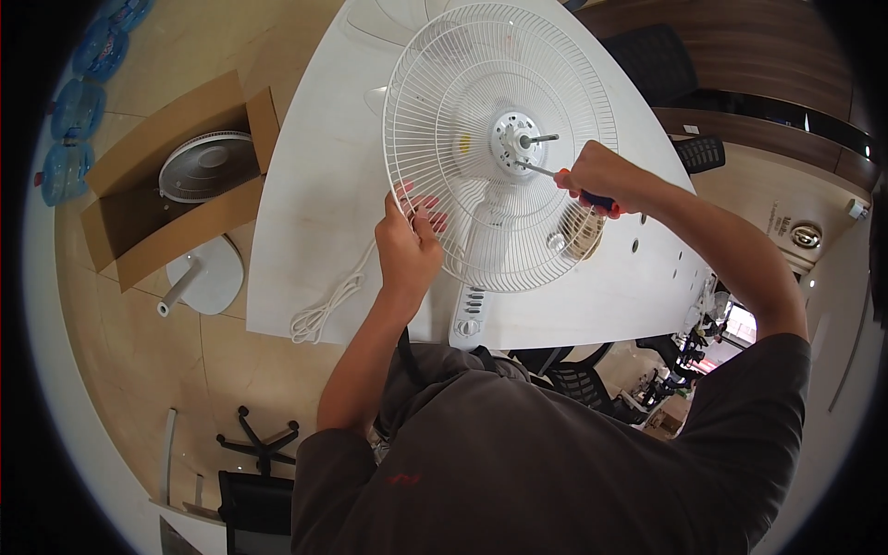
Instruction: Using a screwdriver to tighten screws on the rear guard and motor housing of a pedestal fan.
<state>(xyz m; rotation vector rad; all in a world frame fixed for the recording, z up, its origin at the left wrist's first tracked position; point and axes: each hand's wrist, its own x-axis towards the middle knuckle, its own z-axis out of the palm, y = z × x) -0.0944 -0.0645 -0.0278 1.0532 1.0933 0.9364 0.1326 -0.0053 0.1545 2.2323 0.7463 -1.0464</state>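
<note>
A white wire fan guard (451, 69) stands over the white table, its round hub plate (507, 129) at the middle with a metal shaft sticking out. My left hand (410, 254) grips the guard's lower left rim, with some fingers behind the wires. In my right hand (601, 176) is a screwdriver (540, 169) with a red and dark blue handle, its tip at the lower part of the hub plate. Below the guard, the fan's white control panel (468, 314) with buttons and a knob lies at the table's near edge.
A coiled white cord (319, 316) lies left of the panel. Partly behind the guard sits a beige round object (585, 231). Clear fan blades (377, 17) rest at the far side. On the floor are an open cardboard box (185, 227) holding another guard and a white round base (222, 273).
</note>
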